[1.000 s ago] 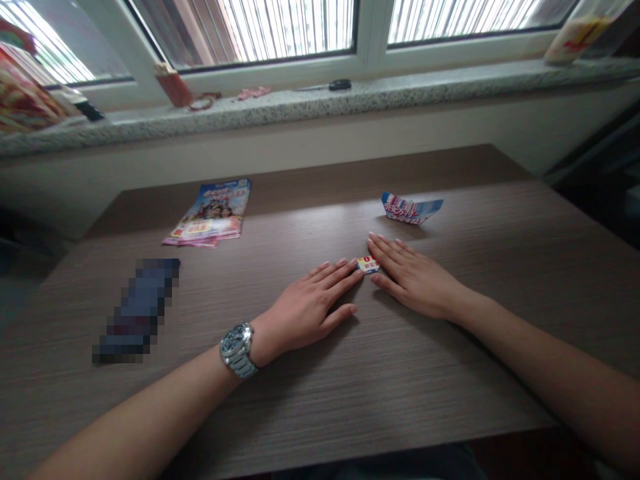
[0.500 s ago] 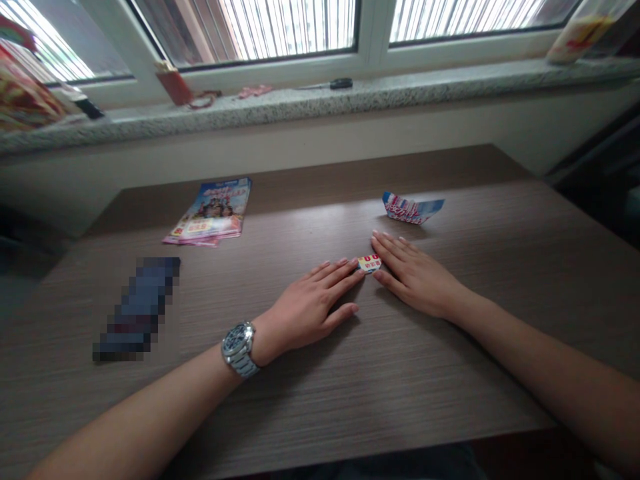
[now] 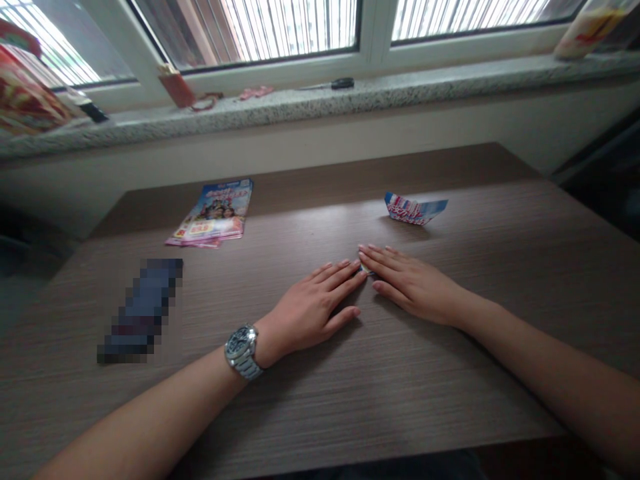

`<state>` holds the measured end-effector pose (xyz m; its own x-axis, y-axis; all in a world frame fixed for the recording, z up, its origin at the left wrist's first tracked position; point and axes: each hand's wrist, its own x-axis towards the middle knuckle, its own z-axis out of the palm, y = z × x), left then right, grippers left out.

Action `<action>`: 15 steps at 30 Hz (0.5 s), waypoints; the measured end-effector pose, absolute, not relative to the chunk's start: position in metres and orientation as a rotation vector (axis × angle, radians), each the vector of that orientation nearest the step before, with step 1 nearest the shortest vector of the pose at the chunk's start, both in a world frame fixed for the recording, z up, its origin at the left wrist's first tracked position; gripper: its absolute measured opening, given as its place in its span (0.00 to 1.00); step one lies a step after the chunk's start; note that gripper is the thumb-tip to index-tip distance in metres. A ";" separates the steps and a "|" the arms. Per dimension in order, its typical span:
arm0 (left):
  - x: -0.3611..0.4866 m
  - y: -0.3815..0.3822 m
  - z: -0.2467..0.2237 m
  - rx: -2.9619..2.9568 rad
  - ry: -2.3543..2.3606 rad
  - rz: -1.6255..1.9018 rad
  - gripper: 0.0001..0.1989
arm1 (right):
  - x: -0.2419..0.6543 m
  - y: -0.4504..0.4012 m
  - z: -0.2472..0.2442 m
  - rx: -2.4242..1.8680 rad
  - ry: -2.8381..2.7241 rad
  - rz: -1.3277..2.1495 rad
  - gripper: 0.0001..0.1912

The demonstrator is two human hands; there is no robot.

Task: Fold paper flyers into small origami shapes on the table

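A small folded piece of printed paper [image 3: 367, 269] lies flat on the wooden table [image 3: 320, 373], mostly covered by my fingers. My left hand [image 3: 323, 300], with a metal watch [image 3: 243, 350] on its wrist, rests flat with its fingertips on the paper's left part. From the other side, my right hand [image 3: 407, 283] lies flat with outstretched fingers over the paper's right part. Only a sliver of the print shows between the two hands. Beyond my right hand stands a boat-shaped folded paper [image 3: 414, 210] in blue, white and pink.
A stack of colourful leaflets [image 3: 217, 210] lies at the back left. Nearer, a dark pixelated flat object [image 3: 143, 310] rests on the table. On the stone windowsill [image 3: 280, 113] are a red box [image 3: 177, 88], a black-handled tool [image 3: 343, 83] and a bottle-like container [image 3: 587, 33].
My right hand has slid left over the folded paper and covers most of its print. The left hand stays nearly where it was. The view has shifted very slightly.
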<state>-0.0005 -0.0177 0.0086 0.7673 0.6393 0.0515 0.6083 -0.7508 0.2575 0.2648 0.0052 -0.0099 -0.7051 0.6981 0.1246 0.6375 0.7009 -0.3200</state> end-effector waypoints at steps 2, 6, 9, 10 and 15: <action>-0.001 -0.017 0.010 2.750 0.968 0.194 0.31 | 0.264 0.005 -0.009 -1.082 -2.687 0.358 0.30; -0.001 -0.017 0.010 2.774 0.969 0.221 0.31 | 0.264 0.005 -0.009 -1.096 -2.684 0.338 0.30; -0.001 -0.015 0.010 2.797 0.989 0.265 0.30 | 0.266 0.006 -0.011 -1.128 -2.654 0.320 0.30; -0.002 -0.015 0.010 2.806 0.991 0.269 0.30 | 0.267 0.007 -0.012 -1.142 -2.642 0.315 0.30; -0.002 -0.014 0.012 2.786 1.007 0.256 0.28 | 0.270 0.010 -0.013 -1.159 -2.629 0.292 0.31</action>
